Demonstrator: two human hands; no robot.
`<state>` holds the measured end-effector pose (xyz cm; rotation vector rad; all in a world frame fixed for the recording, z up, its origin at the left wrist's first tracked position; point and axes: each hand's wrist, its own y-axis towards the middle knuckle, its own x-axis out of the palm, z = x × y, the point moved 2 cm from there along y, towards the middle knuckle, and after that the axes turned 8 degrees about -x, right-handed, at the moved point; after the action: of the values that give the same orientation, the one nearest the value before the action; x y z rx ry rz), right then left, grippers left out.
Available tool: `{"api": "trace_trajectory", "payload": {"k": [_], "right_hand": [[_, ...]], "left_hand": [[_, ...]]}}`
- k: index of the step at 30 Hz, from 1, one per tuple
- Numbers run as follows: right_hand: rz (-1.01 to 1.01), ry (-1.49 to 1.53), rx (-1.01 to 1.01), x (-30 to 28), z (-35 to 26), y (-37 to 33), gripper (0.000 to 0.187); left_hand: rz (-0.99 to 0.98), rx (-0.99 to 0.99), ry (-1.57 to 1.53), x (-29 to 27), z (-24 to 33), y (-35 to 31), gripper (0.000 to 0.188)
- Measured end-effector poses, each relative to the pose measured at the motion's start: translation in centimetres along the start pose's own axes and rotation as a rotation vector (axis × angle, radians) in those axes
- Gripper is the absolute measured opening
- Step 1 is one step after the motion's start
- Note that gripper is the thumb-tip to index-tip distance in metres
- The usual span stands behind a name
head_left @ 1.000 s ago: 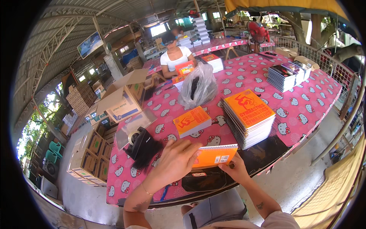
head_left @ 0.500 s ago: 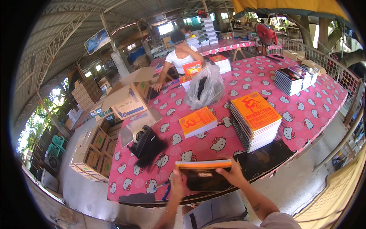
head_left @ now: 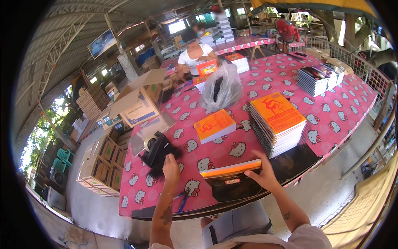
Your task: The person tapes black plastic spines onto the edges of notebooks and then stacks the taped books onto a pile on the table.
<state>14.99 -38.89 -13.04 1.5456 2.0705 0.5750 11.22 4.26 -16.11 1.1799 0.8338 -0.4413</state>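
My right hand point(head_left: 265, 174) grips a small stack of orange-covered notebooks point(head_left: 230, 169) by its right end, thumb on the near side and fingers behind. The stack stands on its long edge over a dark board point(head_left: 236, 189) at the near table edge. My left hand point(head_left: 171, 167) is at the front end of a black tape dispenser point(head_left: 156, 149), fingertips drawn together; whatever is between them is too small to make out. Beyond my right hand rises a tall pile of orange spiral notebooks point(head_left: 277, 124). A lower orange stack point(head_left: 214, 126) lies left of it.
Pens point(head_left: 183, 202) lie near the front edge of the pink patterned table point(head_left: 195, 162). A clear plastic bag point(head_left: 224, 89), an open carton point(head_left: 137, 108) and dark-covered notebooks point(head_left: 319, 79) stand farther off. Across the table sits a person in white point(head_left: 195, 54).
My left hand has let go of the orange notebook stack and moved up and left to the tape dispenser. My right hand still holds the stack, now slightly farther right.
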Motion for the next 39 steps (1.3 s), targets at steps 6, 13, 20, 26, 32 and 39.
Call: {"api": "trace_trajectory", "payload": {"k": [6,13,20,26,32,39], "right_hand": [[-0.228,-0.534,-0.614,5.2,-10.0,3.8,0.051],[-0.300,-0.616,-0.476,10.8,-4.9,5.2,0.008],[-0.258,-0.560,-0.491,11.3,-4.9,5.1,0.003],[-0.274,-0.549,-0.486,10.8,-4.8,5.2,0.006],[-0.290,-0.572,-0.517,11.0,-4.9,5.3,0.005],[-0.275,-0.576,-0.511,10.8,-4.8,5.3,0.007]], "left_hand": [[-0.154,-0.133,-0.065,-0.9,-1.4,1.1,0.025],[-0.662,-0.795,-1.174,-1.1,-1.8,1.6,0.028],[-0.783,-0.746,-1.160,-1.4,0.2,-0.8,0.034],[-0.919,-0.777,-1.253,-1.4,2.2,-0.4,0.031],[-0.998,-0.952,-1.243,-1.2,1.3,-0.7,0.035],[-1.104,-0.851,-1.287,-3.8,3.7,-1.0,0.037]]}}
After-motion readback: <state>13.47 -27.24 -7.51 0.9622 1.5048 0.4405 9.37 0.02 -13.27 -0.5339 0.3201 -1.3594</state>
